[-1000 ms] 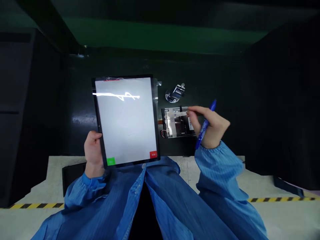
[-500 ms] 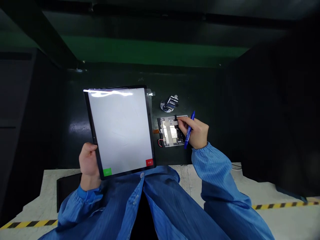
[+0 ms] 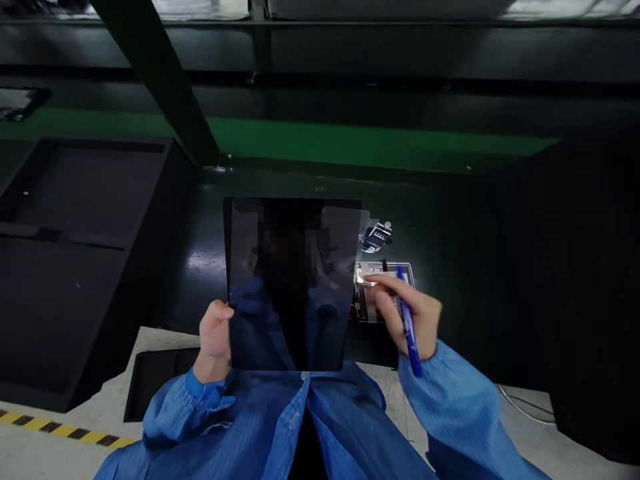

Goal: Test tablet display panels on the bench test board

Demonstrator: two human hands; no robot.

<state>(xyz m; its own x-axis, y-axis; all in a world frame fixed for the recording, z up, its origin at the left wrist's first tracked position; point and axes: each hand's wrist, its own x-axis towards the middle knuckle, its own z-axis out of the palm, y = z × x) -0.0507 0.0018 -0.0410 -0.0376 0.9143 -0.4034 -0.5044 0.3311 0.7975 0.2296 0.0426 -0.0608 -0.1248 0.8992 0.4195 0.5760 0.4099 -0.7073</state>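
A large flat screen panel (image 3: 293,287), dark and reflecting a blue garment, is gripped at its left edge by my left hand (image 3: 217,333), thumb on the front. My right hand (image 3: 415,313) holds a blue marker (image 3: 409,333) slanting across the palm, with the index finger and thumb over a small circuit board (image 3: 373,310). Whether those fingertips touch the board cannot be made out. Pale tape crosses the board, and the panel's right edge lies close to its left side. Behind the board stands a silver tally counter (image 3: 377,235), partly overlapped by clear film at the panel's edge.
The dark work table (image 3: 440,227) carries these things. At the left is a black tray or case (image 3: 95,193) with raised sides. Black material fills the right side. A green post (image 3: 165,80) rises at the back left. Another black tray (image 3: 150,387) is low at the left.
The panel's white picture with green and red corner boxes has gone dark. My right fingers moved left across the board, and the marker now tilts the other way. The whole view has shifted.
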